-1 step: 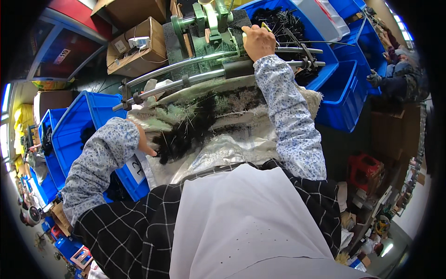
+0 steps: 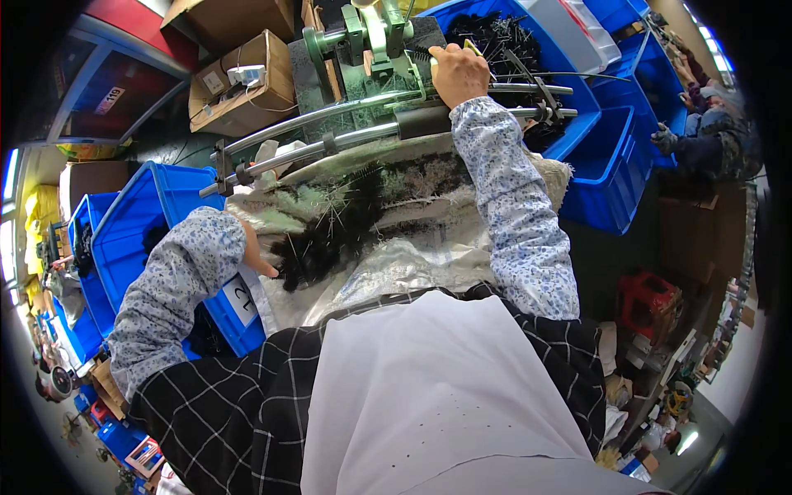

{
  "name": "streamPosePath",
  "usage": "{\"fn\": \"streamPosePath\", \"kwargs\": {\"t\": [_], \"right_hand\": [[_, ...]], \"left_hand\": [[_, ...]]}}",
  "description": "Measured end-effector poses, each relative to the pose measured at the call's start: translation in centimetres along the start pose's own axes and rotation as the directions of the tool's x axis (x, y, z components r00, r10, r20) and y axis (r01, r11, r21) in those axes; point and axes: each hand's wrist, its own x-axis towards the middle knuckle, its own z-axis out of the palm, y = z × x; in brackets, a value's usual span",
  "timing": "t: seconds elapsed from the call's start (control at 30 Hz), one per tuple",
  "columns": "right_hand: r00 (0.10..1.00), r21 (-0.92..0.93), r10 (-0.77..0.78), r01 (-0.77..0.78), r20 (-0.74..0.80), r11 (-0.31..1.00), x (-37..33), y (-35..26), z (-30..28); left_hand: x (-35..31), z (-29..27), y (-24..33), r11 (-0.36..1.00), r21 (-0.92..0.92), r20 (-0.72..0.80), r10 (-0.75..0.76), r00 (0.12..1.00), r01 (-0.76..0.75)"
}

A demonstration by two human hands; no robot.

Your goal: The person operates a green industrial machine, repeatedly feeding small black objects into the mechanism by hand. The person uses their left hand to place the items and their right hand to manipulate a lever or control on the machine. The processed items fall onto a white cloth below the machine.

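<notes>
The pile of black brushes [image 2: 326, 243] lies on the pale cloth [image 2: 445, 256], just right of the left hand [image 2: 256, 252], its grip hidden, and left and near of the right hand [image 2: 460, 76], curled at the machine [image 2: 375, 49], its grip unclear.

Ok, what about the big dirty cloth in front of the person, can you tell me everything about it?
The cloth is pale and wrinkled, smudged black toward the top, with a frayed-looking right edge. It looks woven, with a shiny patch lower down. It spreads out below the metal bars, toward the person's checked clothing. A pile of black bristly pieces with thin, wire-like stems lies on it. The left hand is at its left side.
</notes>
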Motion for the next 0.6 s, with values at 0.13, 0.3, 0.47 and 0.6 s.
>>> {"fn": "streamPosePath", "kwargs": {"t": [0.13,0.3,0.47,0.6], "right_hand": [[1.0,0.033,-0.006,0.006,-0.003,0.999,0.1,0.0,0.0],[0.998,0.079,-0.06,0.063,-0.036,0.995,0.3,0.7,0.9],[0.993,0.065,-0.114,0.114,-0.009,0.991,1.4,1.2,1.5],[0.992,0.063,-0.12,0.119,0.023,0.991,2.2,1.2,2.5]], "left_hand": [[1.9,0.4,-0.2,0.999,-0.004,0.174,0.037,0.984,-0.036],[2.1,0.3,0.1,0.988,-0.116,0.433,0.138,0.891,-0.097],[1.8,-2.2,-0.6,0.632,-0.539,0.155,0.725,0.672,-0.557],[0.6,-3.0,2.6,-0.073,-0.818,-0.479,0.638,0.604,-0.571]]}}
